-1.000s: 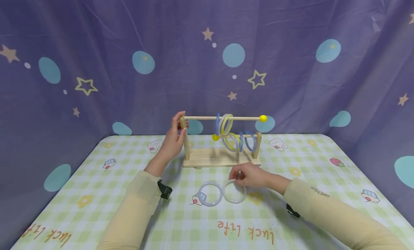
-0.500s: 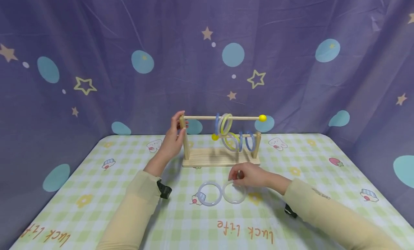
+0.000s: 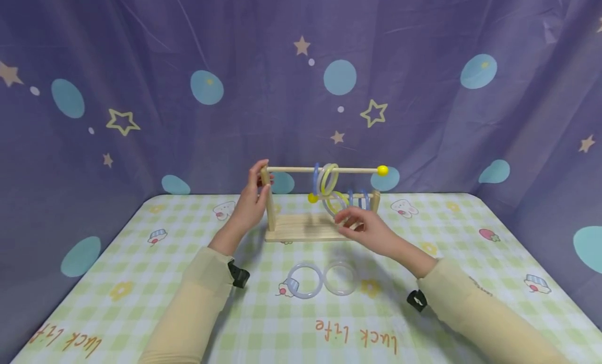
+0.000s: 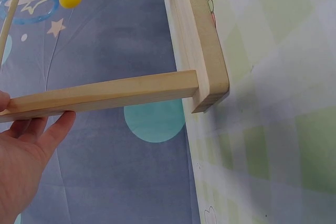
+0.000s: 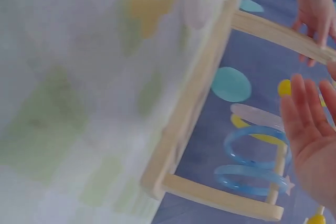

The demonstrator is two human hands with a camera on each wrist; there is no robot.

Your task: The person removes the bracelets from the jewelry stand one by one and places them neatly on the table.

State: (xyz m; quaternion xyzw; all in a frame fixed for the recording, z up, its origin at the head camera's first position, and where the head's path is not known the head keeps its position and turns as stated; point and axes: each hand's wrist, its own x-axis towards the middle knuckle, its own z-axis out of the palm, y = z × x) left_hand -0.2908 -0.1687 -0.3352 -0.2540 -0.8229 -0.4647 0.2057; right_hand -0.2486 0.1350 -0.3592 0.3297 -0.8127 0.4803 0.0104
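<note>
While the rack (image 3: 303,223) stands at the far middle of the table (image 3: 254,322), its long axis runs left to right along the base (image 3: 289,232). The upper rod (image 3: 291,170) points right from the left post (image 3: 270,212) and ends in a yellow knob (image 3: 383,170); the lower rod (image 3: 356,196) points left from the shorter right post (image 3: 375,201) to a second knob (image 3: 313,198). The left hand (image 3: 249,204) grips the left post near its top; the right hand (image 3: 369,230), released and holding nothing, is just on the near side of the rack's right part. In the head view it partly covers the lower rings, whereas the right wrist view shows two blue rings (image 5: 242,188) there, one yellow and one whitish, plus that hand's palm, fingers extended. The left wrist view shows the left post's foot meeting the base up close. Nine rings count in all: three on the upper rod, blue, whitish and yellow; four on the lower; and two pale rings (image 3: 305,296) side by side on the near side.
</note>
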